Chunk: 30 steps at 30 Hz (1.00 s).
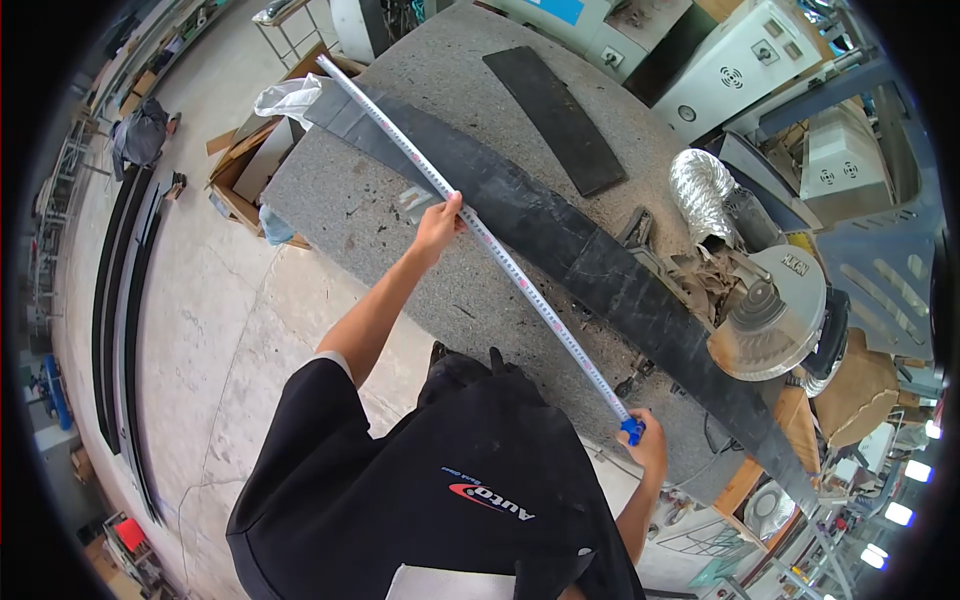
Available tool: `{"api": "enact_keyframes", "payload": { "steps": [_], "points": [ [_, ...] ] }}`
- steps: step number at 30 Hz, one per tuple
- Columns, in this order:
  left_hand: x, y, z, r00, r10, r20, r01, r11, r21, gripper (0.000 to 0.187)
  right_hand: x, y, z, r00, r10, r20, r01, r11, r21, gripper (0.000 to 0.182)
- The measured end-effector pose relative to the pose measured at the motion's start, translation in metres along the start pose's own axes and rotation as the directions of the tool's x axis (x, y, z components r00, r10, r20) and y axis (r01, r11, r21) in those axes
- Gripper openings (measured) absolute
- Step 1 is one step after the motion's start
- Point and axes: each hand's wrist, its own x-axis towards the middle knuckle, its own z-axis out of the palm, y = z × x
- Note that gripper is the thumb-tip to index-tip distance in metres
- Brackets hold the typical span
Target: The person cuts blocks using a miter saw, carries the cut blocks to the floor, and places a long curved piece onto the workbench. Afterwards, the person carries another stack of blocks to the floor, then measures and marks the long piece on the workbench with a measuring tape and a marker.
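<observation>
A tape measure (545,310) is pulled out in a long white strip that crosses over a long black strip of material (500,205) on the grey workbench. My left hand (440,228) pinches the blade partway along its length. At the near end, my right hand (647,442) is closed around the blue case (631,430). The blade's far end reaches past the upper left end of the black strip. Farther back on the bench lies a shorter black piece (556,120), apart from both hands.
A circular saw (768,310) with a round guard stands at the right, beside a silver flexible duct (703,190) and scraps. White machine cabinets (745,70) line the back. A cardboard box (245,185) sits by the bench's left edge; long black strips (125,310) lie on the floor.
</observation>
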Motion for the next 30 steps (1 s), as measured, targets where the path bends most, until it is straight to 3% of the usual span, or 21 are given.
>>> {"api": "enact_keyframes", "payload": {
  "steps": [2,3,15,25,28,30],
  "points": [
    [-0.001,0.002,0.004,0.993,-0.104,0.047,0.099,0.990,0.105,0.055,-0.001,0.004,-0.006,1.000,0.025,-0.006,-0.025,0.999,0.019,0.047],
    [-0.008,0.006,0.011,0.990,-0.114,0.082,0.112,0.993,0.018,0.056,0.000,0.003,-0.008,1.000,0.025,-0.010,-0.025,1.000,0.019,0.047],
    [-0.005,-0.011,0.015,0.985,-0.172,0.031,0.172,0.985,-0.002,0.046,0.021,-0.070,-0.067,0.999,-0.028,-0.017,0.025,0.984,-0.179,0.037],
    [-0.018,-0.015,0.011,0.987,-0.160,0.020,0.161,0.986,-0.042,0.039,0.034,-0.084,-0.064,0.998,-0.054,0.029,0.058,0.979,-0.196,0.037],
    [-0.025,-0.015,0.013,0.992,-0.126,0.029,0.127,0.989,-0.069,0.039,0.035,-0.075,-0.062,0.996,-0.069,0.053,0.078,0.982,-0.175,0.041],
    [-0.039,-0.002,0.024,0.997,-0.048,0.065,0.048,0.999,0.011,0.037,0.036,-0.069,-0.057,0.995,-0.065,0.075,0.076,0.985,-0.154,0.045]
  ]
}}
